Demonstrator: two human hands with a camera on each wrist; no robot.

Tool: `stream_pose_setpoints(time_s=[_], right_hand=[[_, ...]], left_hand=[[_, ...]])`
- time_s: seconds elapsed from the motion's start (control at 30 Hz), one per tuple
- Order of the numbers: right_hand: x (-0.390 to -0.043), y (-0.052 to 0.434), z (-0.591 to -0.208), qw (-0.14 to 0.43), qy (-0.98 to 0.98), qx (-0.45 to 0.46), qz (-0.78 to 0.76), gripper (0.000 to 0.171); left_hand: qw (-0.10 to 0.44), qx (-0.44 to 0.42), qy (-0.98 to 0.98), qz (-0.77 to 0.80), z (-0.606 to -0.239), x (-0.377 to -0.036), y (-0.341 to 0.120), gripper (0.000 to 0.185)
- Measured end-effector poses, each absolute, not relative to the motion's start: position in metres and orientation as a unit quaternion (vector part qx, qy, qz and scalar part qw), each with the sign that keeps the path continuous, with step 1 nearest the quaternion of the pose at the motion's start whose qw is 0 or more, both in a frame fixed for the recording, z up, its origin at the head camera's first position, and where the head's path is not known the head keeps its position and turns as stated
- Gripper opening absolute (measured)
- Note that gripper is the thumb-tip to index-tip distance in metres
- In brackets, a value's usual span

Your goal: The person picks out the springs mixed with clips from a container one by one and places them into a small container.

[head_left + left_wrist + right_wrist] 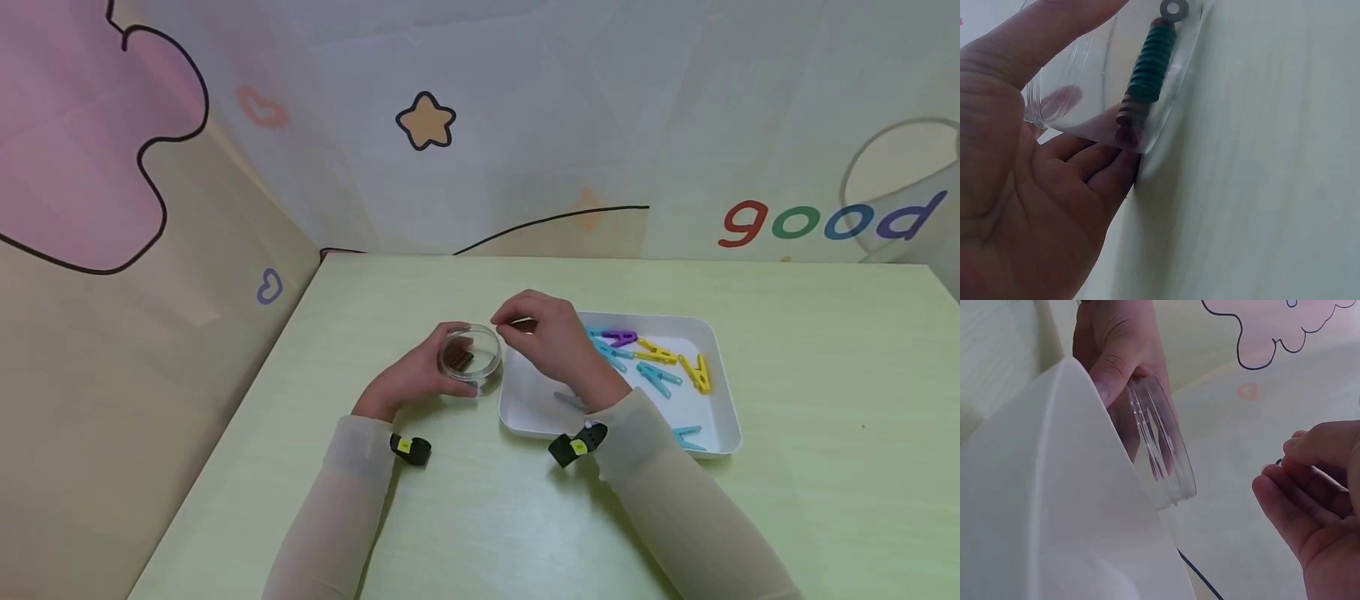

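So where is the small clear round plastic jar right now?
In the head view the small clear round plastic jar stands on the pale green table, gripped by the left hand, just left of the white tray.

white tray (723, 421) crowds the jar's (471, 354) right; open tabletop (450, 517) lies nearer.

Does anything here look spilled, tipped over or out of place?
Nothing stands out. The left hand holds a clear jar upright on the table, the small rings inside it. The clothespins all lie inside the white tray.
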State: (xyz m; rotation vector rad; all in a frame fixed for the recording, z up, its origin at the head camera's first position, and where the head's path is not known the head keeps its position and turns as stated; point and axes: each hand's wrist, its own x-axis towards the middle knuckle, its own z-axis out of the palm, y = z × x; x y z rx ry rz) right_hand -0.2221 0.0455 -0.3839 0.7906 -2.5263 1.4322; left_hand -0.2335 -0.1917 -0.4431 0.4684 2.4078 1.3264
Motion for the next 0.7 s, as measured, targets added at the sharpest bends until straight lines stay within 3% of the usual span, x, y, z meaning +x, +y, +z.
stream_pose_setpoints(time_s=[0.7], right_hand=[[-0.224,0.06,-0.362,0.049,-0.845,0.231,0.479,0.012]], left_hand=[[0.183,0.15,0.855,0.462,-0.445,-0.234,-0.192,0.092]])
